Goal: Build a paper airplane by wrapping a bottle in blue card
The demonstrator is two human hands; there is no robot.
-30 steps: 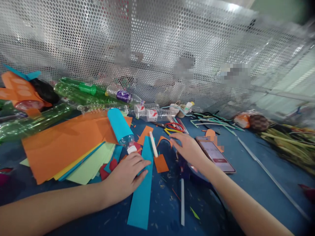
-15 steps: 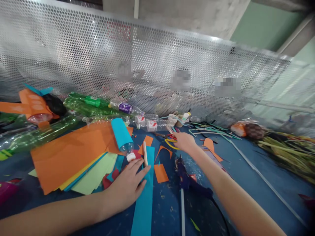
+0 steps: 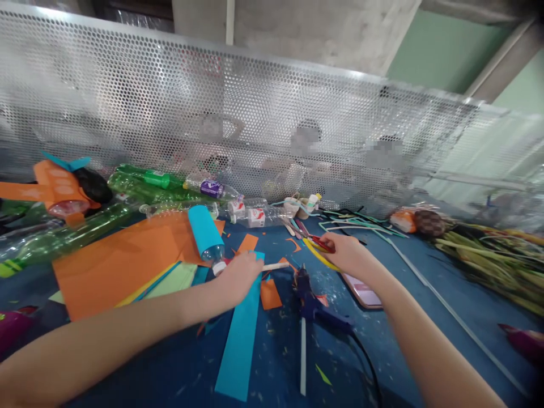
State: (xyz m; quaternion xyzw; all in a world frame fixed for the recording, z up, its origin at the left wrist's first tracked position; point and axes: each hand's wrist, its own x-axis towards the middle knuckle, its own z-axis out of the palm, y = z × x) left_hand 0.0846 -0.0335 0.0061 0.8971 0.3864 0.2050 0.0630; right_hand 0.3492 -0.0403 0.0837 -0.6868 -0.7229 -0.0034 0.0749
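My left hand (image 3: 240,277) is closed over the upper part of a blue paper strip (image 3: 240,340). A slim pale stick (image 3: 275,266) juts out to the right from its fingers, which are partly hidden. With my right hand (image 3: 346,252) I grip red-handled scissors (image 3: 325,243), their blades pointing left and away from me. A yellow curved piece (image 3: 318,255) lies under them. Between my forearms rests a dark blue glue gun (image 3: 308,306) with a white glue stick (image 3: 303,357) at its back. Left of the strip lies a clear bottle wrapped in blue paper (image 3: 204,226).
Orange paper sheets (image 3: 114,260) spread on the left, below several green bottles (image 3: 148,184). A perforated metal screen (image 3: 263,113) runs along the back, with people behind it. A phone (image 3: 362,290) lies beneath my right forearm. Dried leaves (image 3: 480,260) are piled at right.
My right hand has picked up the scissors and drawn them nearer. The pale stick has swung from upright to sideways at my left hand, whose spread fingers have closed. Red scraps beside it have shifted.
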